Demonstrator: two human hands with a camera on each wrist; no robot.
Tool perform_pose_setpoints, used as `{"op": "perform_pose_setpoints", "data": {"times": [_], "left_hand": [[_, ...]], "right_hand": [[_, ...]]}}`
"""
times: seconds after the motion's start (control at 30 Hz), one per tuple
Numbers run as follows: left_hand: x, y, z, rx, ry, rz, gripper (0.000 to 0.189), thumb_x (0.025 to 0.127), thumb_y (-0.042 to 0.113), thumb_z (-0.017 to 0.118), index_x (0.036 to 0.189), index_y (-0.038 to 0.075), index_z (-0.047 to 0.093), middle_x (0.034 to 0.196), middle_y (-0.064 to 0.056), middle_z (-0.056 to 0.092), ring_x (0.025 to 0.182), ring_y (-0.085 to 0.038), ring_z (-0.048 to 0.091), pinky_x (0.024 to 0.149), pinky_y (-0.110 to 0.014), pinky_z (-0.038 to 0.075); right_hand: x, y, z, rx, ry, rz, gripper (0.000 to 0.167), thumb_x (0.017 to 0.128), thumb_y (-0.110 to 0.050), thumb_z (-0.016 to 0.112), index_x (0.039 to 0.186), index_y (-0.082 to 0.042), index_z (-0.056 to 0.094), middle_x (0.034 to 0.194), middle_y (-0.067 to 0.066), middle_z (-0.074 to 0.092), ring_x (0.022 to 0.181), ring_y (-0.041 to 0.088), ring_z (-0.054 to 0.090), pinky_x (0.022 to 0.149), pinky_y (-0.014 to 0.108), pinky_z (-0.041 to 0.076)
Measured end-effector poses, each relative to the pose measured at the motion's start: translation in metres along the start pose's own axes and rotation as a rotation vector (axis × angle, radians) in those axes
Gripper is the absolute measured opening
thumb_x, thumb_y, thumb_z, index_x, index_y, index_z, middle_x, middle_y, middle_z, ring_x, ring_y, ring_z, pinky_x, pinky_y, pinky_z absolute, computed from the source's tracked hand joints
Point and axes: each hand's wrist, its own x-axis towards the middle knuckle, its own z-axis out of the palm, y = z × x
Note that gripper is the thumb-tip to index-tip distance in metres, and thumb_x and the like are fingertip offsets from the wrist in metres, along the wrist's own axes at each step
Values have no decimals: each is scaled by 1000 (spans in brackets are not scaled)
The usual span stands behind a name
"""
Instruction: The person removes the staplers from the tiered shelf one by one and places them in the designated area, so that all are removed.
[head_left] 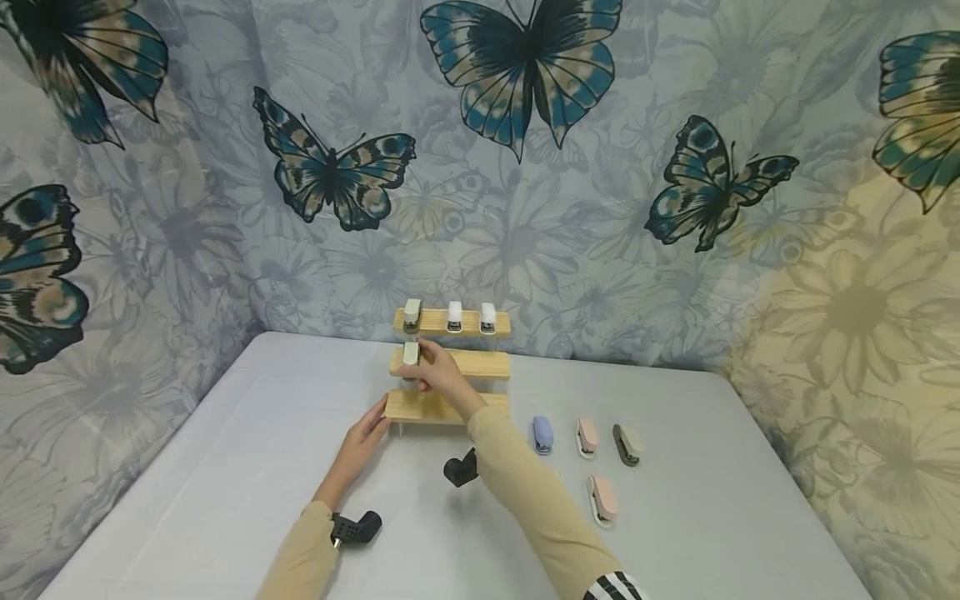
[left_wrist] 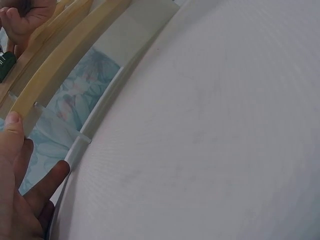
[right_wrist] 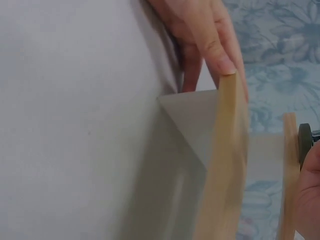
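A three-step wooden display rack [head_left: 480, 364] stands at the back of the table. My right hand [head_left: 442, 372] reaches over its lowest step and pinches a small pale green stapler [head_left: 411, 353] at the left end of the middle step. That stapler's dark green base [right_wrist: 304, 142] shows against the board in the right wrist view. My left hand [head_left: 363, 439] touches the left end of the lowest step [head_left: 420, 407] with fairly straight fingers; in the left wrist view, one fingertip [left_wrist: 13, 118] presses the board's end. On the top step stand a pale green stapler [head_left: 412, 313] and two white staplers [head_left: 454, 316].
Right of the rack, on the white table [head_left: 697, 492], lie a blue stapler [head_left: 542, 434], a pink stapler [head_left: 587, 437], a pale green stapler with a dark base [head_left: 628, 444] and, nearer, another pink stapler [head_left: 602, 500]. Butterfly-patterned cloth [head_left: 517, 233] hangs behind the table.
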Motion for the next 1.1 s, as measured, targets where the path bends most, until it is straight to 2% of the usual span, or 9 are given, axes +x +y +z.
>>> {"op": "perform_pose_setpoints", "data": {"times": [0.03,0.13,0.27,0.37,0.63,0.73,0.9,1.0,1.1], "left_hand": [[-1,5,-1,4,-4,5,50,96,23,44,136,-4,30,139,-19,29,122,-35,34,95,-43,37],[-2,7,-2,-5,-11,2,49,97,21,43,136,-5,29,139,-20,27,123,-36,32,96,-44,35],[2,-10,-1,-37,-2,-19,51,95,26,45,138,3,31,141,-13,28,125,-30,31,98,-41,33],[3,-15,0,-32,-6,-14,53,94,31,44,138,5,31,141,-10,29,126,-26,31,99,-37,34],[4,-14,2,-15,24,17,55,94,37,45,137,5,33,140,-9,32,123,-27,36,97,-37,36],[4,-14,2,-1,26,17,55,93,37,45,138,5,33,140,-9,31,123,-26,35,97,-37,36],[2,-13,2,2,32,30,51,95,30,44,137,3,33,140,-11,31,124,-26,34,97,-37,35],[2,-13,2,-1,35,40,50,95,28,45,137,2,33,140,-12,32,124,-27,34,97,-36,35],[2,-14,4,3,31,32,52,95,30,45,137,3,33,140,-11,31,125,-26,33,98,-36,34]], "right_hand": [[-1,0,0,-2,0,5,75,79,-17,70,140,-9,28,137,9,36,46,8,44,47,23,47],[-3,2,-2,26,-9,18,76,79,-15,71,140,-8,28,141,11,31,44,9,43,45,22,47],[-10,6,-7,65,-27,18,74,79,-13,70,140,-9,29,141,11,30,45,8,43,46,21,46],[-20,9,-14,77,-33,-6,72,79,-13,70,139,-10,31,140,10,33,46,9,42,45,20,44],[-52,6,-39,48,-44,-40,72,80,-12,69,140,-11,30,142,15,27,43,10,38,41,22,39],[-70,-2,-48,31,-56,-39,73,79,-9,69,140,-9,29,142,14,27,42,12,39,41,25,41],[-101,-19,-58,-56,-46,-83,72,77,-6,71,138,-4,32,139,17,32,40,13,40,40,27,43],[-109,-13,-66,-85,-21,-98,73,76,-9,72,138,-7,34,138,15,34,39,13,40,38,26,43],[-114,-3,-77,-69,-11,-99,75,74,-12,74,138,-10,34,139,11,33,38,13,40,38,26,42]]}}
